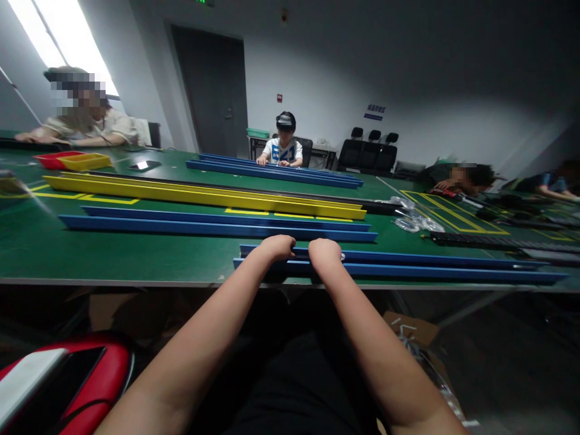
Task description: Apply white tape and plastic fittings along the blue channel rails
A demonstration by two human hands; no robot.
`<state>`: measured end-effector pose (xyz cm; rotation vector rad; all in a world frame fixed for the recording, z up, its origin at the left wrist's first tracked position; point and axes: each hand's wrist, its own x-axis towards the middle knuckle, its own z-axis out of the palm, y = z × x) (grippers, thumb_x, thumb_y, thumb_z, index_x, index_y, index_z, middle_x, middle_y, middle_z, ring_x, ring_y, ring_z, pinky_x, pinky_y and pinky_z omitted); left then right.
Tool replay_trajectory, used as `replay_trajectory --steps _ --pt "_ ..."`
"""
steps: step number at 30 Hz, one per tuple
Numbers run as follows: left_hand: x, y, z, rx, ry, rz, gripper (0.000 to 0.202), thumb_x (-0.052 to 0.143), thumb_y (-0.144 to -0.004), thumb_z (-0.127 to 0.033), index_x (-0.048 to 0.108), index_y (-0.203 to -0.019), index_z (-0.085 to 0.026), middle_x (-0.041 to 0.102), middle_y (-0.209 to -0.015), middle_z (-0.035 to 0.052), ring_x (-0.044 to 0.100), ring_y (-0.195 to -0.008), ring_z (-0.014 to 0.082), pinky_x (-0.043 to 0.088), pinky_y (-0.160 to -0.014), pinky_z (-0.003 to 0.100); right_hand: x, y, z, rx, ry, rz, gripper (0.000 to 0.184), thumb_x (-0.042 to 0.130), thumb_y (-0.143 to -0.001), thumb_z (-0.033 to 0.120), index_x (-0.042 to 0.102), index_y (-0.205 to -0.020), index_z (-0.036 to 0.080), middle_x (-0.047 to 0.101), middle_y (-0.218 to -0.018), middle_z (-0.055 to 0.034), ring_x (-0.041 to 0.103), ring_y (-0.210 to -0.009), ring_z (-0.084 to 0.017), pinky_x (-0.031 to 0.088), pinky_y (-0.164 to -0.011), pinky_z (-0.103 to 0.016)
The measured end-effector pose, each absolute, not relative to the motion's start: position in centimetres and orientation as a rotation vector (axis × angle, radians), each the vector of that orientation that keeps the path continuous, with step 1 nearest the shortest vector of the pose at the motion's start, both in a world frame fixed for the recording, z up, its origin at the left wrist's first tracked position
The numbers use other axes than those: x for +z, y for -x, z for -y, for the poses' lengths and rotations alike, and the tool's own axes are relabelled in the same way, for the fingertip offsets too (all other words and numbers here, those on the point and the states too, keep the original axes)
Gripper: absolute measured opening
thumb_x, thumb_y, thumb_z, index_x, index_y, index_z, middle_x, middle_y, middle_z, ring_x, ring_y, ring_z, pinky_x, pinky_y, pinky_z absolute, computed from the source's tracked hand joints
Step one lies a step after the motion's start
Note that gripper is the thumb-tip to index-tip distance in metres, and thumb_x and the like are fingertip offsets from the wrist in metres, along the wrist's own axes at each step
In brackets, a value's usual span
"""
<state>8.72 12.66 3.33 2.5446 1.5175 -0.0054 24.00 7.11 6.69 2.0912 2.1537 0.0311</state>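
Both of my hands are over the near blue channel (430,270), a long open profile along the front edge of the table. My left hand (278,246) is closed, its fingers curled down at the channel near its left end. Close beside it, my right hand (325,251) is also closed, with the fingertips hidden behind the back of the hand. What either hand pinches is out of sight. A small shiny bit (343,257) shows at the right hand's outer side; its kind is too small to tell.
Another blue channel (217,228) and a yellow channel (203,196) lie beyond on the green table (136,254). Clear plastic bags (412,217) are right of them. Further blue profiles (272,172) and several people are at the far side. A red stool (113,374) stands lower left.
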Motion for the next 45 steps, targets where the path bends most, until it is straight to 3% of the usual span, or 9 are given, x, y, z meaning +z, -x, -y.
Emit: replay_trajectory --steps 5,10,16,25,32,40,45 --pt "3.4 -9.7 -12.7 -0.019 -2.55 -1.497 0.029 0.065 -0.076 -0.045 0.07 -0.097 -0.025 0.074 -0.1 0.0068 0.068 -0.09 0.0233 0.05 -0.075 0.03 6.5 -24.1 -7.1 0.049 -2.089 -2.166 0.033 0.047 -0.09 0.012 0.074 -0.11 0.009 0.07 -0.109 -0.0254 0.069 -0.103 -0.029 0.054 -0.087 -0.04" --pt "3.3 -9.2 -12.4 -0.005 -2.551 -1.529 0.033 0.062 -0.079 -0.047 0.068 -0.103 -0.026 0.073 -0.105 0.0074 0.067 -0.094 0.0242 0.049 -0.076 0.03 6.4 -24.1 -7.3 0.051 -2.093 -2.163 0.034 0.047 -0.088 0.009 0.074 -0.108 0.013 0.071 -0.109 -0.0233 0.07 -0.101 -0.029 0.055 -0.084 -0.042" --pt "3.3 -8.7 -11.9 0.011 -2.599 -1.525 0.03 0.059 -0.081 -0.044 0.066 -0.102 -0.024 0.073 -0.104 0.0093 0.068 -0.094 0.0264 0.05 -0.073 0.032 6.6 -24.1 -7.1 0.034 -2.106 -2.156 0.031 0.05 -0.09 0.014 0.074 -0.109 0.009 0.071 -0.108 -0.0257 0.07 -0.101 -0.027 0.054 -0.087 -0.036" --pt "3.3 -7.5 -11.7 0.022 -2.643 -1.473 0.025 0.06 -0.081 -0.042 0.066 -0.098 -0.025 0.074 -0.1 0.0079 0.068 -0.091 0.0245 0.049 -0.072 0.03 6.8 -24.1 -6.9 0.024 -2.047 -2.226 0.031 0.051 -0.085 0.009 0.076 -0.105 0.013 0.073 -0.105 -0.0207 0.07 -0.099 -0.028 0.053 -0.085 -0.037" --pt "3.0 -5.0 -11.6 0.036 -2.631 -1.485 0.026 0.061 -0.08 -0.044 0.066 -0.098 -0.025 0.073 -0.097 0.0073 0.067 -0.087 0.0233 0.045 -0.068 0.028 7.3 -23.2 -5.8 0.013 -1.954 -2.316 0.031 0.049 -0.09 0.015 0.073 -0.109 0.016 0.072 -0.109 -0.0181 0.069 -0.102 -0.026 0.051 -0.088 -0.035" --pt "2.8 -1.9 -11.6 0.063 -2.618 -1.516 0.024 0.062 -0.077 -0.045 0.065 -0.089 -0.024 0.071 -0.088 0.0052 0.063 -0.077 0.0209 0.038 -0.06 0.027 7.7 -22.9 -5.5 0.07 -1.803 -2.475 0.028 0.056 -0.09 0.038 0.07 -0.109 0.023 0.073 -0.107 -0.0113 0.068 -0.1 -0.026 0.051 -0.084 -0.033" --pt "2.9 2.3 -11.8 0.109 -2.53 -1.566 0.026 0.062 -0.074 -0.049 0.064 -0.079 -0.024 0.066 -0.073 0.0012 0.057 -0.065 0.0179 0.032 -0.054 0.027 7.7 -22.5 -5.3 0.08 -1.685 -2.604 0.034 0.047 -0.095 0.046 0.066 -0.116 0.028 0.072 -0.108 -0.0074 0.068 -0.099 -0.024 0.05 -0.082 -0.032"
